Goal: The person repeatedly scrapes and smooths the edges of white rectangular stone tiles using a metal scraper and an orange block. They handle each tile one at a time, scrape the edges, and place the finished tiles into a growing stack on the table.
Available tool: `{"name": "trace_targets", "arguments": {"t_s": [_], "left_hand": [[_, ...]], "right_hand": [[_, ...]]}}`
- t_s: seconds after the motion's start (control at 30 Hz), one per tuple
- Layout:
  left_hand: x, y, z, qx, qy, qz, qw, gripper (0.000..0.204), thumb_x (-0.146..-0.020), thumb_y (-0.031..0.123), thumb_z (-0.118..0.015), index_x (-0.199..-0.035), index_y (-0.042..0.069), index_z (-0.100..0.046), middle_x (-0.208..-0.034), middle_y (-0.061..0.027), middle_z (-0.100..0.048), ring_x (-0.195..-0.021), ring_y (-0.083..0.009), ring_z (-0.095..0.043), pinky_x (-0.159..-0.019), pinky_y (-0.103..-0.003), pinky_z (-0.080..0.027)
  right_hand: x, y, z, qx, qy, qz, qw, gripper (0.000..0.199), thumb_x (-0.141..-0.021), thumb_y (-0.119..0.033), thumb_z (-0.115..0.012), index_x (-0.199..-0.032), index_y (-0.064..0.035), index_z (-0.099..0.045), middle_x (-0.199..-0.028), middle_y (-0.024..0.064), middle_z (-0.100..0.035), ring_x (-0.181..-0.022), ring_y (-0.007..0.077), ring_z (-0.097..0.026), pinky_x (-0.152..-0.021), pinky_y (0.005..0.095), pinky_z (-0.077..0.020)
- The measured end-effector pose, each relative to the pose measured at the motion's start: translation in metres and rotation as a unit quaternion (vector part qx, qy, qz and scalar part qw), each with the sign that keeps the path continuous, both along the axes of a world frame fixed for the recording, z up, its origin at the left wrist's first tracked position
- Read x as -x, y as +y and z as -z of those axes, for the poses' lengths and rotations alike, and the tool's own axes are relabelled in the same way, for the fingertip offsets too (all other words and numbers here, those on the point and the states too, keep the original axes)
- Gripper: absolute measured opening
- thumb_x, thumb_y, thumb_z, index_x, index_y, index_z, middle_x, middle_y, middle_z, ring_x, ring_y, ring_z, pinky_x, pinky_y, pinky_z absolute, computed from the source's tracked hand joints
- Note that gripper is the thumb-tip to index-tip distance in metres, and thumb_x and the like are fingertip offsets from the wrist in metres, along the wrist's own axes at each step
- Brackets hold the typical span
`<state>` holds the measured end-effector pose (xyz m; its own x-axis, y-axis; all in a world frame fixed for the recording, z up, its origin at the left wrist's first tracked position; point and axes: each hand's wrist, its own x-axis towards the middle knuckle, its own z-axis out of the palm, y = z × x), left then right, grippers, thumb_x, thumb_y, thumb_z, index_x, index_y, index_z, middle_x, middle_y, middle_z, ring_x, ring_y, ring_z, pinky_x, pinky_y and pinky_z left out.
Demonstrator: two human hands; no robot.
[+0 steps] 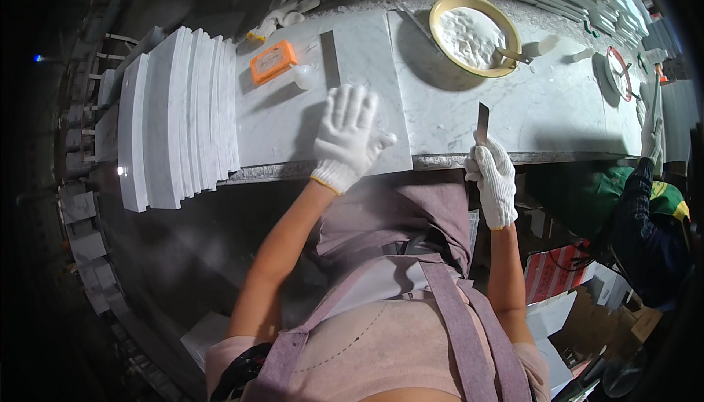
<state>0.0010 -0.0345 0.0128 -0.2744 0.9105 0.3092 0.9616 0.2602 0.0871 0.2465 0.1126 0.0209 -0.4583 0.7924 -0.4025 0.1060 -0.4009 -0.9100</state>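
In a white knit glove, my left hand (348,132) is over the near part of a grey-veined white marble slab (275,127), fingers stretched out and palm down. It holds nothing that I can see. My right hand (493,178), gloved the same way, is closed around a flat metal scraper blade (482,119) just off the table's front edge. The blade points up and away from me; its lower end is hidden in my fingers. Beyond my left hand lie a dark grey strip (331,57), a small translucent bottle (304,76) and an orange packet (273,61).
A yellow bowl (512,64) of white powder or paste holds a scraper (515,55). Marble slabs (180,119) stand stacked at the left. A loose glove (286,9) lies at the back. On the right, another person in dark sleeves (645,204) is close to the table.
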Motion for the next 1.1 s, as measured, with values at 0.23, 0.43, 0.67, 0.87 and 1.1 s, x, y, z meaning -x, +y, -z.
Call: {"name": "trace_targets", "arguments": {"t_s": [0.23,0.43,0.67,0.87,1.1], "left_hand": [[-0.108,-0.019,-0.017,0.177,-0.37,0.355,0.84,0.054,-0.1,0.049,-0.063,-0.133,0.007,-0.066,-0.132,-0.0135,-0.066,-0.125,-0.0299,-0.063,-0.112,-0.053,-0.047],[-0.043,-0.06,0.006,-0.115,-0.171,0.068,0.976,0.05,-0.097,0.043,-0.069,-0.132,0.007,-0.067,-0.138,-0.0147,-0.058,-0.134,-0.0367,-0.055,-0.119,-0.056,-0.043],[-0.039,-0.07,0.029,-0.095,-0.144,-0.036,0.984,0.066,-0.073,0.027,-0.089,-0.133,0.009,-0.067,-0.141,-0.0147,-0.057,-0.133,-0.0419,-0.054,-0.117,-0.06,-0.042],[-0.033,-0.068,0.033,-0.099,-0.142,-0.025,0.985,0.064,-0.068,0.025,-0.088,-0.127,0.007,-0.068,-0.135,-0.016,-0.059,-0.126,-0.0452,-0.057,-0.113,-0.059,-0.046],[-0.033,-0.067,0.031,-0.101,-0.13,-0.023,0.986,0.061,-0.073,0.029,-0.086,-0.127,0.007,-0.07,-0.138,-0.0164,-0.059,-0.128,-0.0449,-0.057,-0.114,-0.059,-0.046]], "right_hand": [[0.041,0.013,0.007,-0.13,-0.058,-0.149,0.979,0.051,-0.103,-0.005,-0.063,-0.154,-0.0081,-0.058,-0.11,0.0031,-0.071,-0.081,0.0075,-0.064,-0.069,0.0234,-0.0556],[0.089,0.01,0.022,-0.439,-0.118,-0.275,0.847,0.047,-0.1,-0.005,-0.063,-0.146,-0.0129,-0.065,-0.108,0.0122,-0.074,-0.088,0.027,-0.071,-0.078,0.0384,-0.0566],[0.108,0.008,0.002,-0.423,-0.209,-0.33,0.817,0.042,-0.102,-0.01,-0.059,-0.142,-0.0199,-0.069,-0.102,0.0113,-0.074,-0.09,0.0341,-0.072,-0.078,0.0431,-0.0572],[0.121,0.006,-0.003,-0.434,-0.22,-0.372,0.791,0.044,-0.101,-0.011,-0.057,-0.142,-0.0224,-0.069,-0.102,0.0091,-0.072,-0.089,0.0339,-0.073,-0.076,0.0427,-0.058],[0.122,0.003,-0.008,-0.432,-0.215,-0.377,0.791,0.049,-0.099,-0.01,-0.058,-0.144,-0.0239,-0.067,-0.101,0.0091,-0.072,-0.086,0.033,-0.074,-0.072,0.0412,-0.0585]]}}
